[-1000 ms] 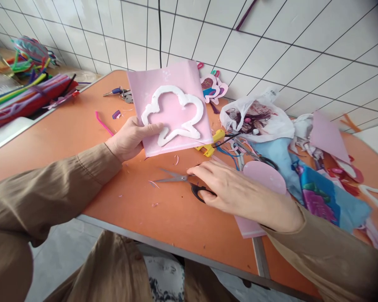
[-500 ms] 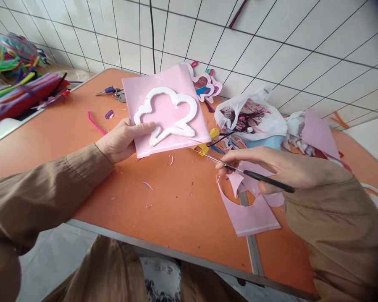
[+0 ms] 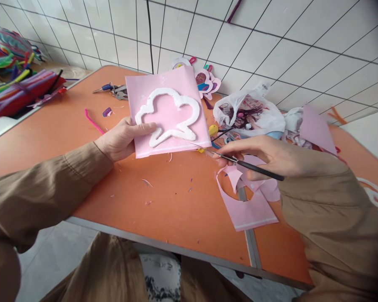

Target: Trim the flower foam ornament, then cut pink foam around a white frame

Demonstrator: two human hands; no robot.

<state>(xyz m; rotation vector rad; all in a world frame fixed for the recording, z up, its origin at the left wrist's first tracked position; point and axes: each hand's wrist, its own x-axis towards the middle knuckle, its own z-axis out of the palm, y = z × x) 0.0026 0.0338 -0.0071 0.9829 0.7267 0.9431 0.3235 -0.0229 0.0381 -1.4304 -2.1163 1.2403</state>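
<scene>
My left hand (image 3: 121,136) is closed on the left edge of a pink sheet (image 3: 170,114). Its thumb presses a white flower-like outline frame (image 3: 192,112) flat against the sheet. In my right hand (image 3: 258,156) is a pair of scissors (image 3: 260,170) with black handles. Their thin blades point left and reach the lower right edge of the sheet. How far the blades are apart is hard to make out. Below my right hand, pink offcuts (image 3: 252,212) with a curved cut lie on the orange table (image 3: 164,201).
Behind the sheet lie keys (image 3: 119,91) and decorated pink cut-outs (image 3: 208,84). A white plastic bag (image 3: 267,115) with dark strands stands by the tiled wall. Coloured pipe cleaners (image 3: 19,92) are at the left; a yellow tool (image 3: 213,130) sits partly hidden behind the sheet.
My right hand with the scissors has moved left and slightly up, bringing the blades to the sheet's lower right edge. My left hand still holds the sheet and outline frame.
</scene>
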